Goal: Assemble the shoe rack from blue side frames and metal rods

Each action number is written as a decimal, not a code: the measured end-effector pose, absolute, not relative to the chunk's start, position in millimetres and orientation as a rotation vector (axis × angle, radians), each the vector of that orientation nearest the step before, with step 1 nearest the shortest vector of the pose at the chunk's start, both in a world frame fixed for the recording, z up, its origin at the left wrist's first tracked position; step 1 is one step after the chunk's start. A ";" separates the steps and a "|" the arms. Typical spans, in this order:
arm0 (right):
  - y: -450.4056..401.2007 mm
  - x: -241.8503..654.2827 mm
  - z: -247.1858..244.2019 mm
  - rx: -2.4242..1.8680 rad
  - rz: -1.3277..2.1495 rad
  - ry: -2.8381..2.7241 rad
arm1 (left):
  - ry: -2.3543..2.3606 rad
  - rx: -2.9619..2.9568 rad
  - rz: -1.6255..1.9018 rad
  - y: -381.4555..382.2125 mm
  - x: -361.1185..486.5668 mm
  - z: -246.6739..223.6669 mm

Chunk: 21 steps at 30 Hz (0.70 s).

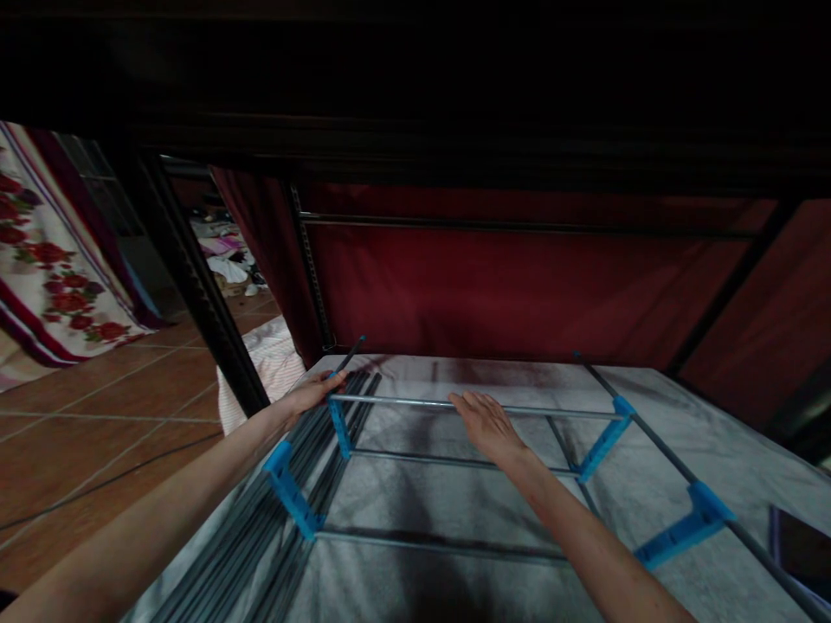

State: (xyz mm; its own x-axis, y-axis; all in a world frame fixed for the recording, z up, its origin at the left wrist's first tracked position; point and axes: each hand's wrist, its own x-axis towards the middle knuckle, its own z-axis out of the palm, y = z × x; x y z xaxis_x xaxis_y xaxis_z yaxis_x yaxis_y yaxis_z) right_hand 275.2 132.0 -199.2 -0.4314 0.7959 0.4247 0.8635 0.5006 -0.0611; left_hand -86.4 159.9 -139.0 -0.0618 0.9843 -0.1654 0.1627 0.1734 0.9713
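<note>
A frame of grey metal tubes and blue plastic connectors lies on a grey-white sheet (506, 545). My left hand (316, 391) is closed at the frame's far left corner, gripping the blue connector (339, 426) where a tube end sticks out beyond it. My right hand (481, 422) lies over the upper cross tube (402, 401) near its middle, its fingers curled onto it; the fingers' undersides are hidden. More blue connectors join the tubes at the near left (292, 491), far right (603, 439) and near right (685, 526). Under my left arm is a bundle of loose grey tubes (227, 541).
Dark metal posts (214, 320) and a dark beam overhead frame this low space. A red curtain (519, 290) hangs behind. At right lies a dark flat object (802, 549). Left are a tiled floor (149, 389), a cable (130, 472) and a floral cloth (61, 268).
</note>
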 end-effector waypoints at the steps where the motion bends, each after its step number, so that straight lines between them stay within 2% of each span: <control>1: 133.4 277.7 -200.7 -1.381 -0.229 -2.342 | 1.406 1.142 1.039 161.6 -89.6 -140.8; 11: 136.8 279.1 -194.4 -1.364 -0.202 -2.401 | 1.334 1.000 1.065 172.0 -94.9 -156.0; 21: 135.7 281.0 -191.2 -1.347 -0.200 -2.461 | 1.378 1.071 1.094 170.1 -89.6 -150.5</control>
